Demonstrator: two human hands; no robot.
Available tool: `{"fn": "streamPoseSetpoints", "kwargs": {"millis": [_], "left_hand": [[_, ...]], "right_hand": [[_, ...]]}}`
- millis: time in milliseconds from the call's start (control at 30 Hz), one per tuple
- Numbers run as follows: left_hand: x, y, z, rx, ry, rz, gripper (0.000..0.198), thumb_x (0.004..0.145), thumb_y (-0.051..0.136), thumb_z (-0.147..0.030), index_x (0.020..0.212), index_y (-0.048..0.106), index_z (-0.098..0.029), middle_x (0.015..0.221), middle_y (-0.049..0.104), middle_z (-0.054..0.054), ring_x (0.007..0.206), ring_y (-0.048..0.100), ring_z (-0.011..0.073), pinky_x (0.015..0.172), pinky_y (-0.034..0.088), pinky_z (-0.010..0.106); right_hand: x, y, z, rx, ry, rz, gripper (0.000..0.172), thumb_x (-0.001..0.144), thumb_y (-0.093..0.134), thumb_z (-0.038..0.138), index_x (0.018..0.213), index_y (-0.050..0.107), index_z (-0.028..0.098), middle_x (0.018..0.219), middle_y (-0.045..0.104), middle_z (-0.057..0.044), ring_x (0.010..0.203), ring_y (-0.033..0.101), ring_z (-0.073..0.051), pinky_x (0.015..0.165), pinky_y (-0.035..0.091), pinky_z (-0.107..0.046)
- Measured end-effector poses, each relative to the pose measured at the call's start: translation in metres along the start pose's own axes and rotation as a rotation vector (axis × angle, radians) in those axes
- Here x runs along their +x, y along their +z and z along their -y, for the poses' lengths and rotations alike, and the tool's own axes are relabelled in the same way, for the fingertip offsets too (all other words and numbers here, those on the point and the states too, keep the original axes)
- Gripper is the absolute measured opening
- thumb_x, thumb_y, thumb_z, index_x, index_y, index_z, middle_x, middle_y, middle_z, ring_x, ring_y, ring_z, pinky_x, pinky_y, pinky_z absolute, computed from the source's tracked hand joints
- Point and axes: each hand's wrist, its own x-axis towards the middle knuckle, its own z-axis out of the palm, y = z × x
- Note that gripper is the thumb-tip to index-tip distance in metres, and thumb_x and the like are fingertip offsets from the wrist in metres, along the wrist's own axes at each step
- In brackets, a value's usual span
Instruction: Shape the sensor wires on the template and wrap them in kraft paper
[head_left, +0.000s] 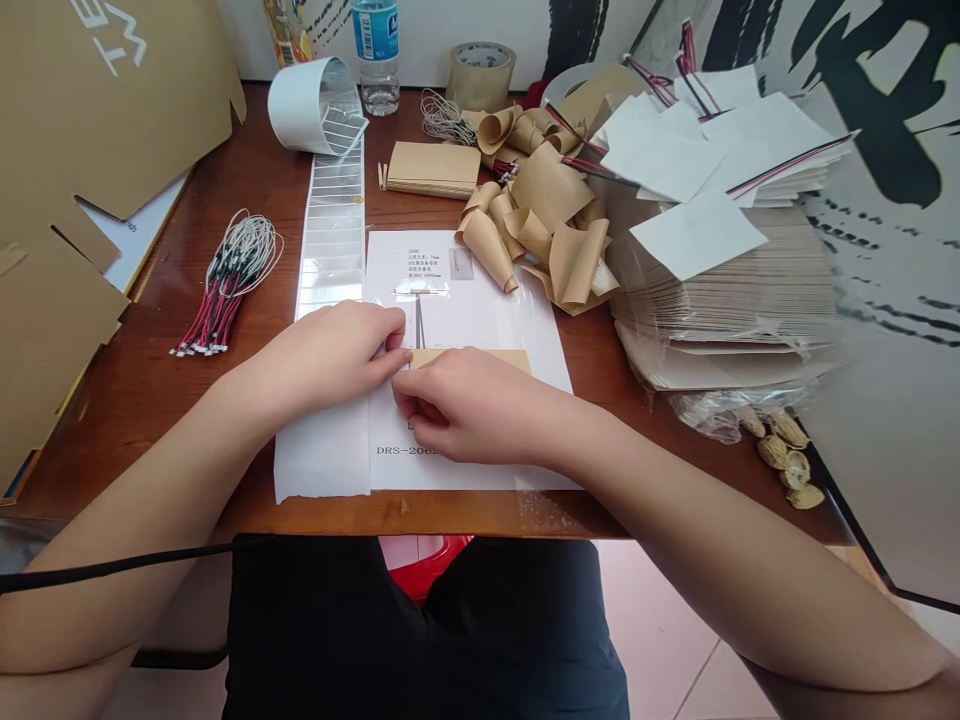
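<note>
This was a small hand-assembly workspace. A wooden table [420,515] held a printed sheet [465,270] at 12 o'clock, a bundle of red-and-black wire leads [225,285] at 10, a roll of white labels [315,105] at 11, and a stack of kraft paper sleeves [720,290] at 2.
</note>
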Motion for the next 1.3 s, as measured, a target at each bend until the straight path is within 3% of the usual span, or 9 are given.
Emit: {"fn": "streamPoseSetpoints", "kwargs": {"millis": [1300], "left_hand": [[0.0008,0.0014,-0.0004,-0.007,-0.006,-0.003,0.023,0.091,0.051,-0.044,0.081,0.054,-0.024,0.083,0.067,0.003,0.07,0.055,0.0197,0.06,0.033,0.032]], "right_hand": [[0.0012,0.0004,0.0012,-0.003,0.008,-0.001,0.017,0.083,0.054,0.008,0.074,0.047,0.021,0.069,0.058,0.002,0.064,0.045,-0.013,0.059,0.026,-0.029]]}}
